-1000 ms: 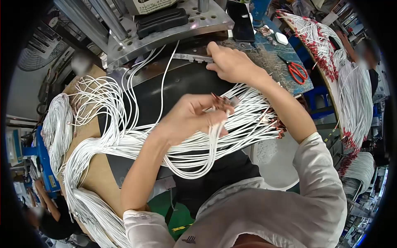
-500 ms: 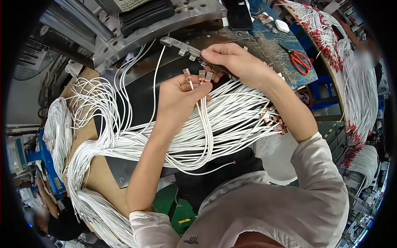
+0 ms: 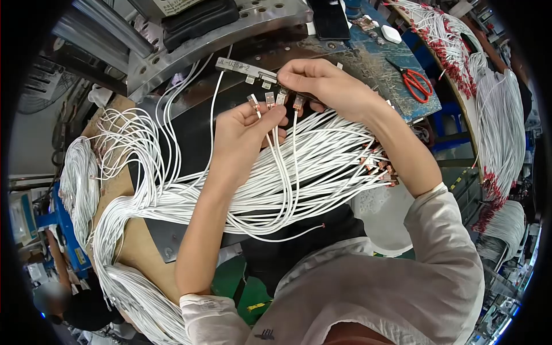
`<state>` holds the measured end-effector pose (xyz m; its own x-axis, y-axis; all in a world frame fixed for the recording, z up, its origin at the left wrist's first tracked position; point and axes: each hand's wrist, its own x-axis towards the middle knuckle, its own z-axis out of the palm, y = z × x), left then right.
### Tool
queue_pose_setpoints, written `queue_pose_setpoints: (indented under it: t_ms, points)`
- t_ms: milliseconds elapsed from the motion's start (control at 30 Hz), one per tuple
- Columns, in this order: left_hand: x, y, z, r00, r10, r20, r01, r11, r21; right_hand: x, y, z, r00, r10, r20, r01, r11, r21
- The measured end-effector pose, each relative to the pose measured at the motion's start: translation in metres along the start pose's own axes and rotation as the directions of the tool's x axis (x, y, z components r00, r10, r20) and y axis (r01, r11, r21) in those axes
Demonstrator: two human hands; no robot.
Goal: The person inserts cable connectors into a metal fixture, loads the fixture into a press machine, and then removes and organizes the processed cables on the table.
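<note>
My right hand [image 3: 328, 85] grips a narrow metal bar fixture [image 3: 234, 65] marked with lettering, with small metal slots along its lower edge. Close below it, my left hand [image 3: 241, 135] pinches three white cables with metal USB plugs [image 3: 253, 102] pointing up toward the bar. Another USB plug [image 3: 298, 103] sits at the bar's lower edge beside my right fingers, its white cable hanging down. Under both hands spreads a thick bundle of white cables [image 3: 322, 155], with copper-coloured plug ends gathered by my right forearm.
Red-handled scissors [image 3: 416, 85] lie on the worn blue bench at the right, near a phone [image 3: 330, 20]. A metal press base [image 3: 253, 26] stands behind the bar. A white tub [image 3: 385, 224] is below the cable ends. More cable bundles [image 3: 500, 126] hang at far right.
One USB plug is now at the bar by my right fingers, apart from the left hand's group. Left hand and bar have shifted slightly left.
</note>
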<state>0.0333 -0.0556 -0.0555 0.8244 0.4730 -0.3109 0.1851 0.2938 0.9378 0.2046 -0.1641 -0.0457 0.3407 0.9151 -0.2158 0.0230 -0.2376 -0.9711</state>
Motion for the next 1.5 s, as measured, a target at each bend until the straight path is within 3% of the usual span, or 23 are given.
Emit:
queue_pose_setpoints:
  t_ms: [167,267,600,733,1000,1167,1333,1433,1500]
  points:
    - [0.0,0.0,-0.003,0.998,-0.033,0.046,0.035,0.998,-0.05,0.002,0.001,0.0,0.998,-0.038,0.041,0.041,0.997,-0.072]
    - [-0.003,0.004,-0.006,0.997,-0.074,0.024,0.073,0.996,0.048,-0.002,-0.004,-0.006,0.999,-0.027,0.024,0.028,0.999,-0.044]
    - [-0.005,0.008,-0.009,0.998,-0.04,0.058,0.045,0.995,-0.087,-0.001,-0.003,-0.008,0.993,-0.047,0.111,0.054,0.996,-0.065]
    - [-0.004,0.005,-0.017,0.993,-0.088,0.08,0.089,0.996,-0.006,-0.001,-0.005,-0.01,0.997,-0.055,0.06,0.056,0.998,-0.02]
    - [-0.004,0.005,-0.016,0.996,-0.044,0.082,0.048,0.998,-0.046,0.003,0.003,-0.005,0.975,-0.153,0.159,0.158,0.987,-0.02]
    - [-0.008,0.01,-0.013,0.995,-0.071,0.063,0.072,0.997,-0.007,0.001,0.0,-0.005,0.993,-0.119,0.023,0.121,0.99,-0.069]
    - [-0.007,0.009,-0.017,0.993,-0.103,0.051,0.102,0.995,0.009,0.003,0.0,-0.007,0.988,-0.142,0.057,0.145,0.987,-0.061]
    - [-0.006,0.004,-0.016,0.996,-0.005,0.086,0.01,0.999,-0.054,0.002,-0.001,-0.006,0.988,-0.13,0.082,0.139,0.983,-0.119]
    - [-0.007,0.006,-0.014,0.998,0.003,0.07,-0.003,1.0,0.003,0.0,-0.005,-0.007,0.989,-0.106,0.098,0.121,0.98,-0.157]
